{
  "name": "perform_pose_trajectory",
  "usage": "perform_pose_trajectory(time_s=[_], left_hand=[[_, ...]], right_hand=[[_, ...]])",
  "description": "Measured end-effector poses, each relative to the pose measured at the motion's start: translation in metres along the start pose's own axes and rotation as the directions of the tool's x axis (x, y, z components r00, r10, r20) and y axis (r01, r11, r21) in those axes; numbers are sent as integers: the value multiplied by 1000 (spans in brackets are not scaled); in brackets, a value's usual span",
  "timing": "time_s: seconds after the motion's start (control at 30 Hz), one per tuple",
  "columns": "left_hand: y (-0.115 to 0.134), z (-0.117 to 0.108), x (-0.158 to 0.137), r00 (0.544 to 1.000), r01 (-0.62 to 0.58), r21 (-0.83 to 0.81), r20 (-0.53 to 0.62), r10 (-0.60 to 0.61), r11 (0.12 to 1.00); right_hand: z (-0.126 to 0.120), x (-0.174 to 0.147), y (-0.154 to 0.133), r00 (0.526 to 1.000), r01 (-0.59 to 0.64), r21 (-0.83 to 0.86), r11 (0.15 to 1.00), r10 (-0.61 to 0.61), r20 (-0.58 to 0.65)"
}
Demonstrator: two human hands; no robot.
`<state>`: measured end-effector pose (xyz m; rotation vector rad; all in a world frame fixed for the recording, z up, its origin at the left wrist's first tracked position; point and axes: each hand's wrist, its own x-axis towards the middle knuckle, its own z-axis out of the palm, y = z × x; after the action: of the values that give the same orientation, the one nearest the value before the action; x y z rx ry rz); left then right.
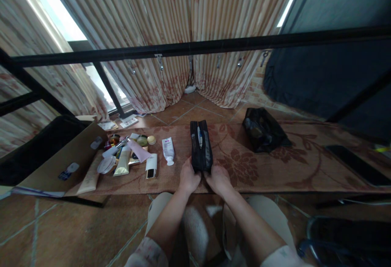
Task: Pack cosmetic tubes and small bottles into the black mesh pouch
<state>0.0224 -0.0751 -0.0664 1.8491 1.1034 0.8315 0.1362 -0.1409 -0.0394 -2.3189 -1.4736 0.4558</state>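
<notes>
A long black zippered pouch point(207, 153) lies in front of me on the cloth-covered bench, its top partly unzipped. Something white and blue shows through the opening. My left hand point(190, 176) grips the near left corner, and my right hand point(218, 180) grips the near right corner, with the fingertips of both partly hidden against the pouch. To the left of it rests a white squeeze tube point(168, 149), cap toward me. A white bottle with a gold cap point(151, 165) is a little farther left.
Several cosmetics, among them a pink tube point(139, 149) and a cream tube point(122, 162), cluster beside a cardboard box point(70, 157). On the right are a black bag point(262, 130) and a dark phone-like slab point(357, 164). A black metal rail point(195, 48) crosses beyond the bench.
</notes>
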Motion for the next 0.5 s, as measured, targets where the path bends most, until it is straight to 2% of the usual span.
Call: perform_pose_trajectory(time_s=[0.17, 0.3, 0.5], left_hand=[[-1, -3, 6, 998, 68, -118, 13, -67, 991], [-5, -6, 17, 992, 95, -176, 98, -78, 980], [-6, 0, 30, 980, 77, -243, 199, -28, 967]], right_hand=[[-2, 0, 1, 1000, -10, 11, 1000, 10, 6], [-4, 0, 2, 1000, 6, 30, 1000, -7, 7], [-9, 0, 5, 1000, -7, 52, 999, 8, -26]])
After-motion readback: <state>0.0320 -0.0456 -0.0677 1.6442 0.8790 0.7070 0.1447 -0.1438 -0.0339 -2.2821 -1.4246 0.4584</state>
